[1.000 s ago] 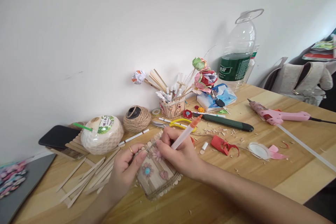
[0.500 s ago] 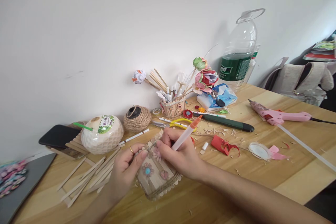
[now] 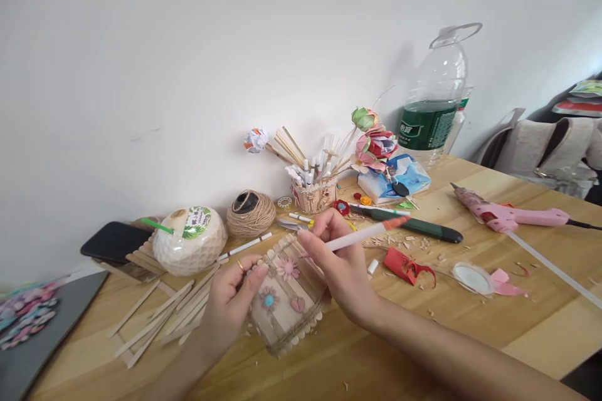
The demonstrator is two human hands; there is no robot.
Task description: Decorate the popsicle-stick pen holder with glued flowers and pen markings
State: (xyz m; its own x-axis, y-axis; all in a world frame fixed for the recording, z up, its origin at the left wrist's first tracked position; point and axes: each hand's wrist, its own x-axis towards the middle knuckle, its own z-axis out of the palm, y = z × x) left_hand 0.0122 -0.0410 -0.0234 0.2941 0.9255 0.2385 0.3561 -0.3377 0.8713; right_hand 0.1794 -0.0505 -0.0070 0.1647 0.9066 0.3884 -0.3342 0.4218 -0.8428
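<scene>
At frame centre my left hand point(image 3: 230, 301) grips the flower-decorated, twine-wrapped stick box point(image 3: 288, 301) while my right hand point(image 3: 341, 266) pinches an orange-capped pen point(image 3: 362, 235).

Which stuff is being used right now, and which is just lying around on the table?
In use:
left hand holding the stick box
right hand holding the pen

Lying about:
twine ball
glue gun
loose sticks
phone
water bottle
red paper scrap

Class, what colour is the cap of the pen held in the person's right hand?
Orange, on a white pen held in the right hand; the head view shows it.
</scene>
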